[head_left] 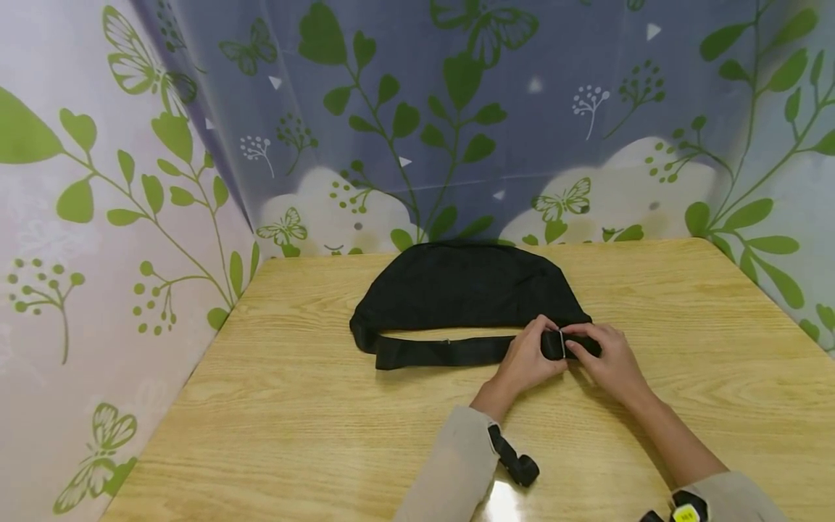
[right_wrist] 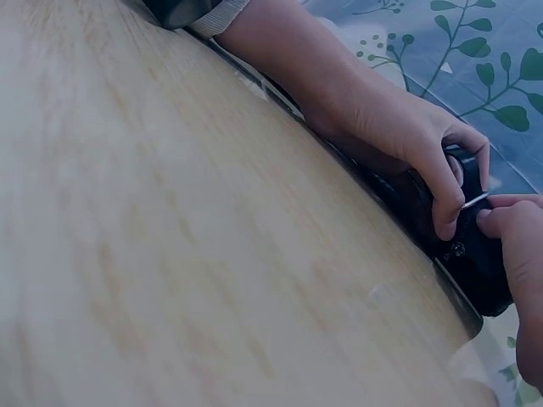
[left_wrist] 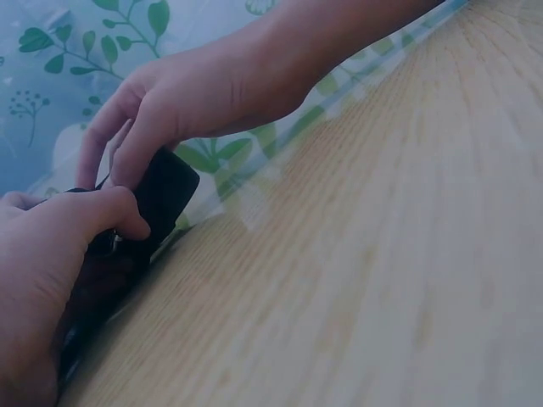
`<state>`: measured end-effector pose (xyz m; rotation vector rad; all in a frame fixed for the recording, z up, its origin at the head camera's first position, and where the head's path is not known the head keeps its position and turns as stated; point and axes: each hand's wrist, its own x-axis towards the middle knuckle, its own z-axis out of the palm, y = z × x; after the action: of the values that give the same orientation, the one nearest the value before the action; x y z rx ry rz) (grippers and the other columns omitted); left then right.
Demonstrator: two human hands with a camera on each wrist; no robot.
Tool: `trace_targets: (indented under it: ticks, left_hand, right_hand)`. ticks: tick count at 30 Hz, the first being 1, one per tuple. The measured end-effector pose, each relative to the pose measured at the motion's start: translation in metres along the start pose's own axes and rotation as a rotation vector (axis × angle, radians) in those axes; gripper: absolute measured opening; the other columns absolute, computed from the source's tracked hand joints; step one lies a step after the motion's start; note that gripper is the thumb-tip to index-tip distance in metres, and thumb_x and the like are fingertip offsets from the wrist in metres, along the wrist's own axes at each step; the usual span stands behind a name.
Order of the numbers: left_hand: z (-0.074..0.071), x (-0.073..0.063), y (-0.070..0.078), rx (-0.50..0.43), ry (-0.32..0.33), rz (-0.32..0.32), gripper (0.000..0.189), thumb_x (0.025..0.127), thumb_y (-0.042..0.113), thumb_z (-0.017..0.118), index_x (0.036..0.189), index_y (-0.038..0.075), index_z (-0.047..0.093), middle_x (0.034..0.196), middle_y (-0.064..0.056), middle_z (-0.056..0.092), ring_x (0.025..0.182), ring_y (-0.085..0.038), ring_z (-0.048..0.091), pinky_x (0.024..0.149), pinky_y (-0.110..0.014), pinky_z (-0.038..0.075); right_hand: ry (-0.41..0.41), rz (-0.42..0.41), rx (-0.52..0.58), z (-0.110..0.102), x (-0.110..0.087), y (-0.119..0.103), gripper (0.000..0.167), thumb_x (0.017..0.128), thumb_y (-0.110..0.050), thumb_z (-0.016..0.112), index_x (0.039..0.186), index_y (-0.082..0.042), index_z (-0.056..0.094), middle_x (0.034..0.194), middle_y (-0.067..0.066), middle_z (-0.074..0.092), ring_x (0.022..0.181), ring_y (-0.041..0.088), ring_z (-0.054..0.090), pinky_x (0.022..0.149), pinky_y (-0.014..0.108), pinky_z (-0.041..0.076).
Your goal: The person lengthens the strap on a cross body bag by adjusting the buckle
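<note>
A black waist bag (head_left: 463,286) lies on the wooden table, its black strap (head_left: 457,352) stretched along the near side. On the strap's right part is a metal slider buckle (head_left: 562,344), which also shows as a thin silver bar (right_wrist: 475,201) in the right wrist view. My left hand (head_left: 527,357) pinches the strap just left of the buckle, where the webbing bulges into a loop. From the other side my right hand (head_left: 612,360) pinches the strap at the buckle, thumb and fingers close to the metal. Fingers hide part of the webbing.
The wooden table (head_left: 293,435) meets a patterned cloth backdrop (head_left: 404,188) behind the bag and at both sides. A black band (head_left: 515,457) hangs off the left sleeve, its end over the table. Another wrist strap with a yellow piece (head_left: 686,514) sits at the right sleeve.
</note>
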<state>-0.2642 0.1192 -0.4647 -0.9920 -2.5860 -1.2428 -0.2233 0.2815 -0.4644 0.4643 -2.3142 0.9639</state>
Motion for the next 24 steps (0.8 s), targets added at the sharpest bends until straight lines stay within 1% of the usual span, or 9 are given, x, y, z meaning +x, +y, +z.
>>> trace_targets:
  ticks: [4,8,12,16,19,21,24]
  left_hand:
    - [-0.0002,-0.0001,0.0011,-0.006,0.005,-0.022,0.047,0.072,0.016,0.078,0.109,0.016,0.048,0.101,0.003,0.053,0.073,-0.007,0.05,0.059,-0.014,0.039]
    - [-0.0008,-0.0002,0.0025,-0.016,-0.001,-0.058,0.046,0.073,0.016,0.077,0.109,0.016,0.048,0.103,0.004,0.053,0.074,-0.008,0.05,0.06,-0.015,0.04]
    - [-0.0013,-0.0004,0.0037,-0.02,-0.004,-0.079,0.046,0.073,0.016,0.077,0.109,0.017,0.048,0.104,0.004,0.053,0.077,-0.01,0.051,0.063,-0.017,0.041]
    - [-0.0017,-0.0004,0.0042,-0.013,-0.004,-0.082,0.046,0.073,0.015,0.077,0.109,0.017,0.048,0.105,0.004,0.053,0.08,-0.01,0.053,0.065,-0.018,0.042]
    - [-0.0021,-0.0004,0.0044,-0.017,-0.01,-0.082,0.045,0.073,0.014,0.076,0.108,0.016,0.048,0.103,0.004,0.053,0.077,-0.009,0.052,0.062,-0.017,0.041]
    - [-0.0025,-0.0005,0.0046,-0.022,-0.014,-0.082,0.045,0.073,0.014,0.076,0.108,0.016,0.048,0.102,0.004,0.053,0.074,-0.008,0.051,0.059,-0.016,0.041]
    - [-0.0029,-0.0005,0.0053,-0.015,-0.014,-0.078,0.045,0.073,0.014,0.076,0.108,0.017,0.048,0.101,0.004,0.053,0.073,-0.008,0.05,0.059,-0.015,0.04]
  right_hand:
    - [0.037,0.006,-0.042,-0.0015,0.0006,-0.0016,0.025,0.074,0.009,0.068,0.095,-0.005,0.069,0.092,0.013,0.066,0.086,0.031,0.053,0.077,0.049,0.033]
    - [0.077,0.055,-0.092,-0.004,0.0005,-0.0027,0.025,0.074,0.01,0.063,0.092,-0.005,0.07,0.091,0.015,0.066,0.085,0.032,0.051,0.074,0.049,0.031]
    - [0.081,0.069,-0.103,-0.0053,0.0001,-0.0009,0.025,0.073,0.01,0.061,0.092,-0.005,0.068,0.09,0.015,0.064,0.085,0.033,0.051,0.074,0.048,0.03]
    - [0.041,0.011,-0.089,-0.0044,-0.0004,0.0009,0.026,0.074,0.006,0.064,0.097,-0.005,0.068,0.092,0.013,0.065,0.088,0.031,0.05,0.079,0.051,0.029]
    - [0.006,-0.041,-0.086,-0.0023,-0.0011,0.0017,0.025,0.076,-0.001,0.07,0.101,-0.005,0.068,0.093,0.011,0.065,0.09,0.03,0.048,0.082,0.053,0.028]
    - [-0.003,-0.062,-0.086,-0.0012,-0.0012,0.0021,0.026,0.076,-0.004,0.072,0.101,-0.006,0.068,0.094,0.01,0.065,0.091,0.03,0.049,0.083,0.053,0.029]
    - [0.006,-0.079,-0.08,-0.0003,-0.0002,0.0015,0.026,0.073,0.0,0.074,0.099,-0.005,0.068,0.092,0.008,0.064,0.091,0.03,0.051,0.082,0.051,0.03]
